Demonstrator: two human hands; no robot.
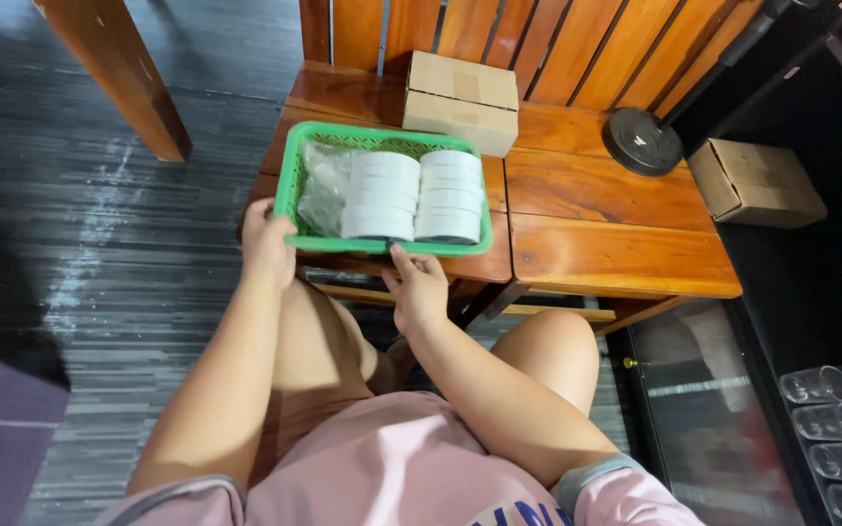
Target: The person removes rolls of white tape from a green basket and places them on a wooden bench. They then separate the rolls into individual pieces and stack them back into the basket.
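At the bottom of the frame sit pink shorts and bare knees. Above them, left of centre, the left hand (267, 242) curls its grip over the near left corner of a green basket (291, 185). Beside it the right hand (417, 290) rests at the basket's near rim, fingers loosely spread, fingertips touching the rim. The basket stands on a wooden desk (596, 234) in the upper middle, holding two stacks of white tape rolls (382, 195) and a clear plastic bag (324, 185). Just behind it lies a cardboard box (462, 101); at upper right, a round black base (642, 142)
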